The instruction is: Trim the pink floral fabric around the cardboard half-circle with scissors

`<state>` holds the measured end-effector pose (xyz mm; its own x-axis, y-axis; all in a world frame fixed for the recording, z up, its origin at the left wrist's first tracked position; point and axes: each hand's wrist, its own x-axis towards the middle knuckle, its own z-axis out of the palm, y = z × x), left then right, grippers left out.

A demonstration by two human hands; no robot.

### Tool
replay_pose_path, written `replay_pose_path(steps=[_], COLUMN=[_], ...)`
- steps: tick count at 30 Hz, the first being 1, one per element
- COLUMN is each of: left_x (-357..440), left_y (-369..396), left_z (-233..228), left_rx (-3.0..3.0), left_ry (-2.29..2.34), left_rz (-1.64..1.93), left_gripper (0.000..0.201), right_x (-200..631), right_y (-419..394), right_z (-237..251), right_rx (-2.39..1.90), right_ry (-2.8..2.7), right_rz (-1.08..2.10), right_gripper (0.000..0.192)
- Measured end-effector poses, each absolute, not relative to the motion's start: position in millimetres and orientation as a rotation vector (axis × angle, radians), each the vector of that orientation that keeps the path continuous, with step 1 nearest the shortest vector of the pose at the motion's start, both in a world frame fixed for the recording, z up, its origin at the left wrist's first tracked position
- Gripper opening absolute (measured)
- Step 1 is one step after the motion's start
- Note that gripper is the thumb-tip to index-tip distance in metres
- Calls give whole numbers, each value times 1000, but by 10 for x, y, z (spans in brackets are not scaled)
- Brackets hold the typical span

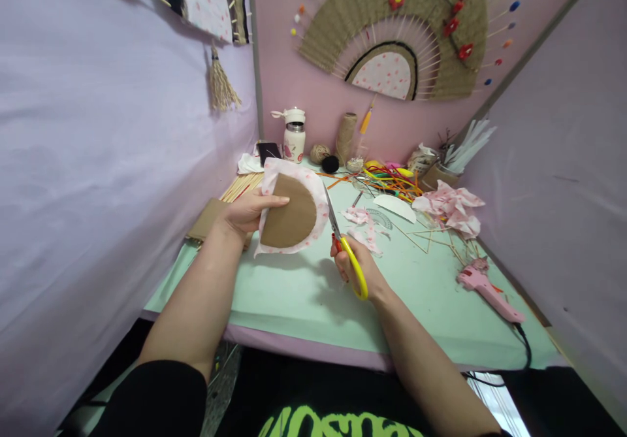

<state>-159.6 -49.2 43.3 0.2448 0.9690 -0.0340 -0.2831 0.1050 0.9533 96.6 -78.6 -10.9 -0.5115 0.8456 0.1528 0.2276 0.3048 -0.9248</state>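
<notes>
Mint-green tabletop, lilac walls at either side; pink wall behind, bearing a woven fan with red flowers; left hand clamped on the left, straight-edged side of a brown cardboard half-disc, thumb lying across its face; the half-disc is held above the table's near-left part, backed by pink-dotted white fabric that projects past the curved edge; right hand closed around the yellow-and-red handles of scissors; blades point up and away, just beside the fabric's right margin; contact cannot be told; dotted scraps and a clear protractor lie beyond the scissors; pink glue gun at far right; open-lidded white bottle at the back.
</notes>
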Motion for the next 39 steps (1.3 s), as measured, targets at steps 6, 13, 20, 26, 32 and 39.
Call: replay_pose_path(steps=[6, 13, 20, 26, 32, 39], left_x=[-1580, -1570, -1553, -1556, -1563, -1556], left_y=[-503, -510, -525, -521, -517, -511], left_z=[440, 458, 475, 473, 466, 463], left_rx=[1024, 979, 968, 984, 981, 936], left_ry=[860, 879, 890, 874, 868, 873], left_rz=[1117, 1118, 1110, 1106, 1101, 1106], left_gripper=[37, 37, 38, 36, 36, 35], right_x=[974, 986, 985, 975, 974, 968], right_y=[-783, -781, -784, -789, -790, -775], right_z=[-116, -71, -87, -82, -87, -132], right_rx=[-916, -882, -896, -933, -958, -956], right_ry=[-1964, -2058, -2059, -2017, -1982, -1944], right_rz=[1163, 1156, 1134, 1157, 1189, 1188], right_gripper=[50, 58, 59, 60, 49, 44])
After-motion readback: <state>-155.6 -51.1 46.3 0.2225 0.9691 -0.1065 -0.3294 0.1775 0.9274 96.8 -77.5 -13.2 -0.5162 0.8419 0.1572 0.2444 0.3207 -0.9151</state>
